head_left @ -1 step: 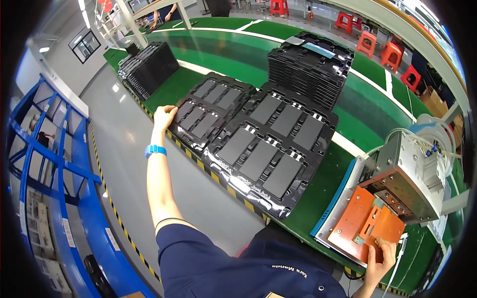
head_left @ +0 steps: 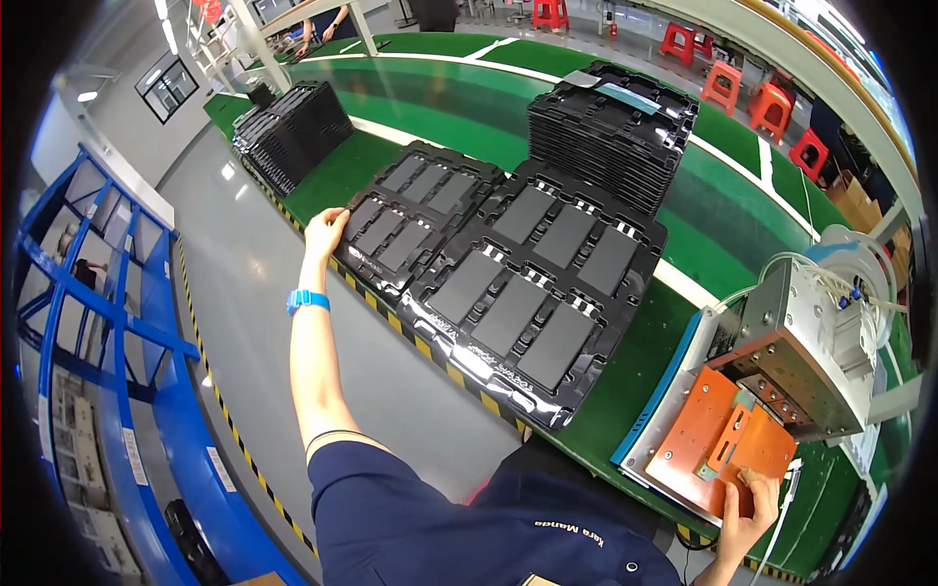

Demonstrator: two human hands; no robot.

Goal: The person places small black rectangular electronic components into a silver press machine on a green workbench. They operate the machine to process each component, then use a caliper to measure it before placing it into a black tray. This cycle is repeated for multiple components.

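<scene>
Blk tray (head_left: 381,274) @ L hand (head_left: 324,232), orng plate (head_left: 684,439) @ R hand (head_left: 752,513)

The left arm (head_left: 315,366) is stretched forward, left hand (head_left: 324,232) bent at the fingers (head_left: 338,215); the right hand (head_left: 750,510) is held low, thumb (head_left: 731,502) parted from curled fingers.

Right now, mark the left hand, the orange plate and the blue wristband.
Left hand (head_left: 325,232), head view: back of the hand.
Orange plate (head_left: 689,430), head view: bare surface left of its bar.
Blue wristband (head_left: 310,299), head view: middle of the band.
</scene>
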